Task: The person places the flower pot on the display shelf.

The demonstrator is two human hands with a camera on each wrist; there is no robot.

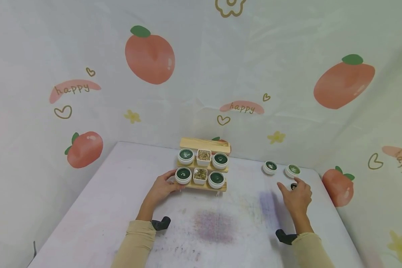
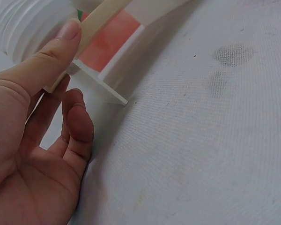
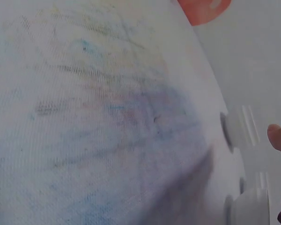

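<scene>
A small tiered wooden rack (image 1: 205,146) holds several little white bowls in two rows: round ones with dark green contents, square ones with grainy contents. My left hand (image 1: 162,188) grips the left end of its lower shelf, beside a round bowl (image 1: 183,175); in the left wrist view, the thumb (image 2: 56,51) lies along the shelf edge with fingers beneath. My right hand (image 1: 298,197) hovers at the right with thumb and fingers spread around a small bowl (image 1: 293,186), mostly hidden by the hand. Whether it touches that bowl cannot be told.
Behind my right hand stand two more round white bowls, one dark green inside (image 1: 270,167) and one lighter green (image 1: 293,171). A white stained cloth (image 1: 214,227) covers the table. A printed curtain (image 1: 194,74) rises behind and at both sides.
</scene>
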